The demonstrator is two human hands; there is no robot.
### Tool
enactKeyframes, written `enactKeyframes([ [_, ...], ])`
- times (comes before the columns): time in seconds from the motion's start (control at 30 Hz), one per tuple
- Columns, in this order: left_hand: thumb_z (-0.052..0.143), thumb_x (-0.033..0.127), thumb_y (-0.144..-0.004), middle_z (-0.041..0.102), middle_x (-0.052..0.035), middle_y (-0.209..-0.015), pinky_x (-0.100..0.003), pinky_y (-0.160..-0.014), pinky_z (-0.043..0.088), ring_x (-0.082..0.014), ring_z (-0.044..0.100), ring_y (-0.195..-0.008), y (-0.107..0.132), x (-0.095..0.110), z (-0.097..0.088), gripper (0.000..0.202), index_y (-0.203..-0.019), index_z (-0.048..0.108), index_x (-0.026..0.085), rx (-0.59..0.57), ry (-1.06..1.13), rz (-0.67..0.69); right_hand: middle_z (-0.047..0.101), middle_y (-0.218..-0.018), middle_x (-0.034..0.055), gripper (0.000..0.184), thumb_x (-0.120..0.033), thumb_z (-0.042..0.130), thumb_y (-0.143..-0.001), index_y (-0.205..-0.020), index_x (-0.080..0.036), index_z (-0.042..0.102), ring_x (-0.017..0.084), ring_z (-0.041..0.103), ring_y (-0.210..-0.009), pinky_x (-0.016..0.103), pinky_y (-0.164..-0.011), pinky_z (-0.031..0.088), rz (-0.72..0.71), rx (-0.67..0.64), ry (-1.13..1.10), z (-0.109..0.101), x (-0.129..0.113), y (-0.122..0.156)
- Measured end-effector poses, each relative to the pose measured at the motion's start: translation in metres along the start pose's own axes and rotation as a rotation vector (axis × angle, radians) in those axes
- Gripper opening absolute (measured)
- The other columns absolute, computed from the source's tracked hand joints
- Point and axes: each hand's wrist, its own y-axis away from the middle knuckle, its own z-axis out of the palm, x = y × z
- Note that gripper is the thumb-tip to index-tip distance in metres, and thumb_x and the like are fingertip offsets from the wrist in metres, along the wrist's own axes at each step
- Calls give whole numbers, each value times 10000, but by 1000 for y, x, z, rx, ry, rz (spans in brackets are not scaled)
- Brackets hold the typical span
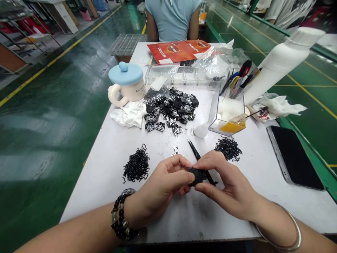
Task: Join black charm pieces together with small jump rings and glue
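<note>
Our left hand (163, 184) and right hand (226, 186) meet, clamped on a small black piece (197, 175) and black tweezers (197, 153) above the worktop (105, 196), steadying it; heaps of black wire loops (137, 164) flank the hands within reach.

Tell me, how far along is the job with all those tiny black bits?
Done: perhaps the heap of black-and-silver pieces. In hand: the left hand and right hand pinch one black piece. Still to do: two piles of black clips lie loose.

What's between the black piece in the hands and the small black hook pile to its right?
The right hand lies in that line, over the right end of the black piece. Past the hand, nothing visible stands before the small black hook pile.
</note>
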Motion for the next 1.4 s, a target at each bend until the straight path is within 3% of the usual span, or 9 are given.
enactKeyframes([
  [0.27,608,144,-589,461,78,-482,-164,-445,289,-21,388,-419,-1,-1,-2,133,-682,514,149,40,-86,32,544,-952,18,328,-247,605,-840,-1145,-240,485,135,485,-892,322,-789,376,7,-24,55,0,2,-1],
  [0.47,614,170,-565,453,85,-504,-165,-438,256,-18,374,-425,-2,1,-2,181,-693,486,164,113,-120,-6,542,-834,8,387,-310,564,-849,-1185,-228,390,119,560,-712,285,-690,482,304,414,30,-11,17,-15],
  [0.63,601,172,-562,433,80,-496,-179,-443,249,-29,367,-436,-2,1,0,181,-694,478,165,119,-144,-14,574,-604,-19,479,-463,572,-812,-1183,-190,439,153,552,-547,263,-554,389,576,226,484,-16,27,-41],
  [0.83,600,179,-559,441,77,-512,-183,-446,247,-32,366,-447,-3,2,0,186,-694,473,165,126,-151,-29,551,-568,24,288,-419,595,-784,-907,-161,557,170,489,-523,244,-519,229,593,274,587,-15,39,-58],
  [1.0,598,182,-567,494,58,-539,-185,-448,242,-33,386,-458,-5,1,-1,174,-695,484,156,127,-145,-53,511,-569,-8,337,-461,660,-705,-722,-173,487,116,449,-514,237,-513,305,518,340,398,-15,39,-50],
  [1.07,601,183,-575,506,54,-543,-187,-444,234,-32,386,-456,-7,-1,-1,172,-700,488,154,123,-136,-57,566,-687,21,366,-517,608,-735,-770,-175,483,116,486,-560,241,-519,365,486,366,284,-16,34,-45],
  [1.2,607,181,-581,509,57,-547,-185,-443,230,-25,375,-448,-8,-3,-1,171,-700,488,153,104,-119,-70,609,-787,59,378,-535,556,-794,-861,-166,504,115,530,-558,243,-474,401,491,318,-248,-23,18,-39],
  [1.3,613,182,-578,534,53,-548,-184,-442,230,-22,373,-437,-7,-4,-1,177,-705,494,152,100,-114,-90,387,-513,-37,422,-536,617,-768,-673,-168,431,55,347,-436,198,-409,286,471,409,-640,-28,11,-38],
  [1.4,613,180,-581,558,45,-559,-185,-446,230,-22,378,-439,-7,-5,-1,183,-713,490,153,104,-105,-101,300,-534,-49,407,-491,680,-735,-661,-176,431,51,289,-468,190,-423,284,423,576,-676,-29,8,-36],
])
